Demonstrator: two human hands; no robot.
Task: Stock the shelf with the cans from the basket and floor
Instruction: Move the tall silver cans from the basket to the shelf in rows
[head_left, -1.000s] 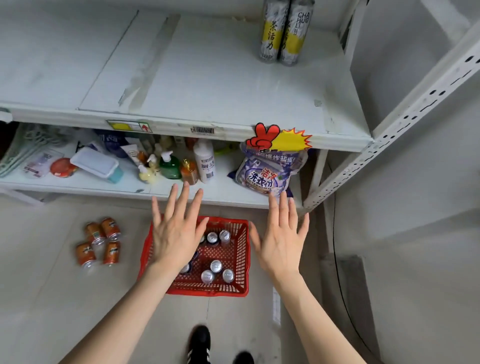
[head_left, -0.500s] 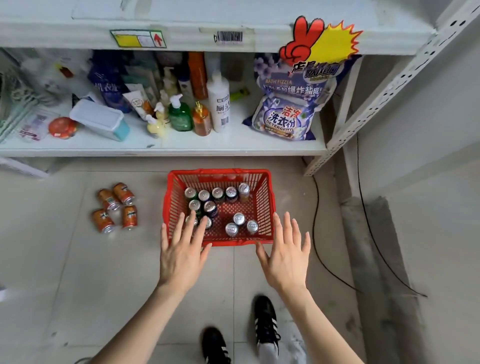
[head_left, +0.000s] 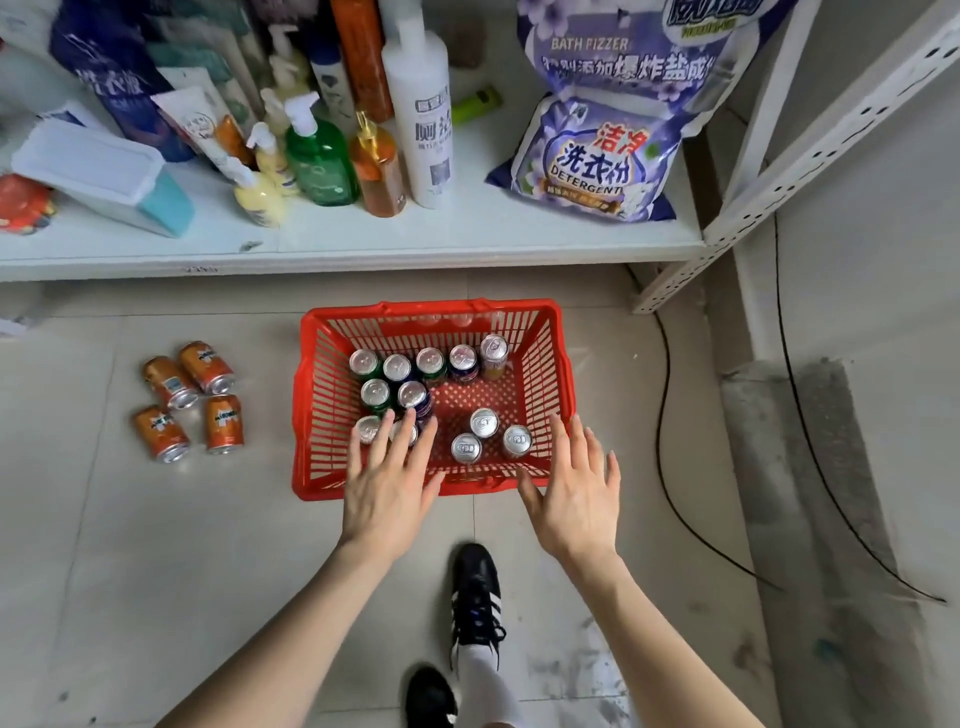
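Both forearms are bare from the bottom edge of the view up to the wrists, with no sleeve, watch or bracelet on them. The left hand (head_left: 387, 491) and right hand (head_left: 574, 499) wear no rings or gloves, and the fingernails are short and unpainted. Black sneakers (head_left: 475, 592) with white side stripes and black laces cover the feet, over white socks (head_left: 480, 670)

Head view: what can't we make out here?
- Cans under the left hand: its fingers cover them in the basket, so the basket count is unsure.
- Basket can labels: only lids show from above.
- Shelf bottles: tops cut off by the top edge, left ones blurred.
- Upper shelf: out of frame.
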